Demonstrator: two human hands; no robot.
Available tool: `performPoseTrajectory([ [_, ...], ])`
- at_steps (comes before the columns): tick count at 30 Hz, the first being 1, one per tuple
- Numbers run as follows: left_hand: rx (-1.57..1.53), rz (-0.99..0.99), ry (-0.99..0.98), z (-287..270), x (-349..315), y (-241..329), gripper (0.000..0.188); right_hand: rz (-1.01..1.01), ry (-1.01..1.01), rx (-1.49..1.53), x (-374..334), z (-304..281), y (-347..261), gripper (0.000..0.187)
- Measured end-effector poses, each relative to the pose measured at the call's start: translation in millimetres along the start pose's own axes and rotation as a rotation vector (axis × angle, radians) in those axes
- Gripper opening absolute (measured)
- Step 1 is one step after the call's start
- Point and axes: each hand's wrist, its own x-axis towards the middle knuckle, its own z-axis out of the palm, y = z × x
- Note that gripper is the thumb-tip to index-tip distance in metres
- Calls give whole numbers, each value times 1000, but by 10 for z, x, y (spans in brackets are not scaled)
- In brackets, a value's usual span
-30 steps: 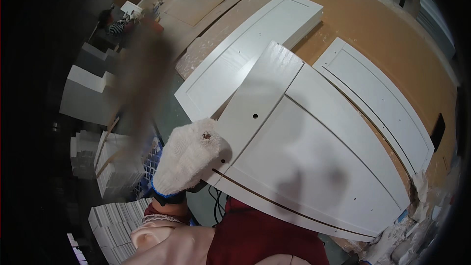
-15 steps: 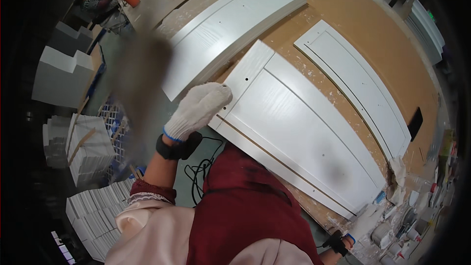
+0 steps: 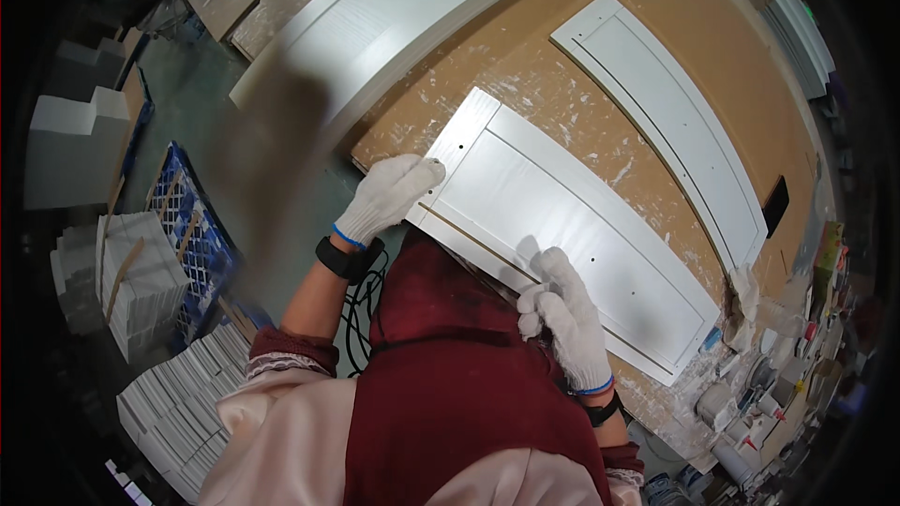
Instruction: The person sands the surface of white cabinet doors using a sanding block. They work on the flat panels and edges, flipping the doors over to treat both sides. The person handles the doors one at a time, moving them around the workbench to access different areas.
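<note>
A white cabinet door panel (image 3: 572,225) lies flat on the brown workbench (image 3: 525,66), straight ahead of me. My left hand (image 3: 389,195), in a white knit glove, grips the panel's near left corner. My right hand (image 3: 562,309), gloved the same way, holds the near long edge further right, fingers over the rim. Both forearms come up from my dark red apron at the lower edge. A black watch sits on each wrist.
A second white panel (image 3: 670,122) lies further back on the right and a long white panel (image 3: 394,23) at the back left. Stacks of white boards (image 3: 141,272) and a blue crate (image 3: 192,225) stand left on the floor. Bottles and cans (image 3: 759,403) crowd the bench's right end.
My right hand has come into view and taken the panel's near edge. The left hand stays on the left corner. The view has shifted toward the bench.
</note>
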Motion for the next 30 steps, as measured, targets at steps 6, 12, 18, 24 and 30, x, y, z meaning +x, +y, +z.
performPoseTrajectory([
  [6, 101, -151, -65, -75, 13, 164, 45, 193, -118, -205, 5, -58, 24, 38],
  [12, 16, -183, -94, -14, 69, 20, 49, -382, -110, -1291, 345, -65, -156, 59],
  [18, 47, -251, -107, -36, 86, 121, 54, -220, -148, -1539, 754, 81, -374, 37],
  [24, -28, -324, -96, -33, 85, 152, 50, -178, 97, -1333, 859, 191, -263, 17],
  [30, -35, -327, -80, -44, 76, 203, 44, -477, 14, -1443, 937, 231, -235, 11],
])
